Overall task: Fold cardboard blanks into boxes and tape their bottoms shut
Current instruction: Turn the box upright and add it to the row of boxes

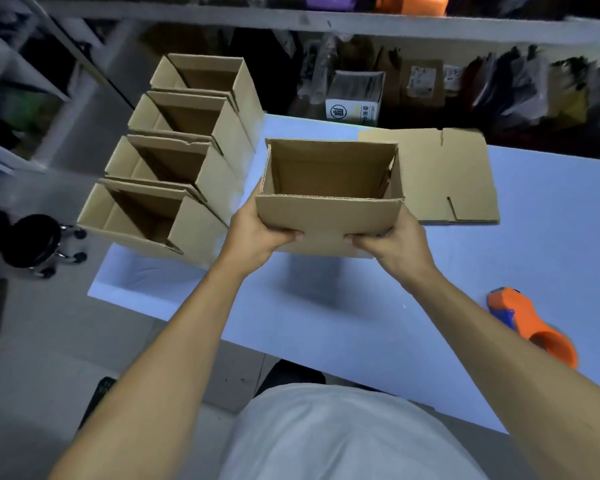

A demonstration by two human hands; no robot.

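Cardboard is what we are holding: an erected box [331, 199], its open top facing up toward us, is hanging above the pale blue table [361, 323] and casting a soft shadow on it. Our left hand [257, 230] is gripping the near left corner, fingers curling under the front panel, while our right hand [392, 237] is gripping the near right corner the same way. Both hands are clasping the box between them.

Just beyond the box on the right, we are seeing a stack of flat blanks [444, 174] lying on the table. To the left, four finished boxes [174, 150] are standing in a row running away from us, open tops up, close beside the table's left edge. Near our right forearm an orange tape dispenser [530, 323] is lying on the table, well apart from the box. Behind the table, shelves [326, 22] are carrying bagged goods, blurred.
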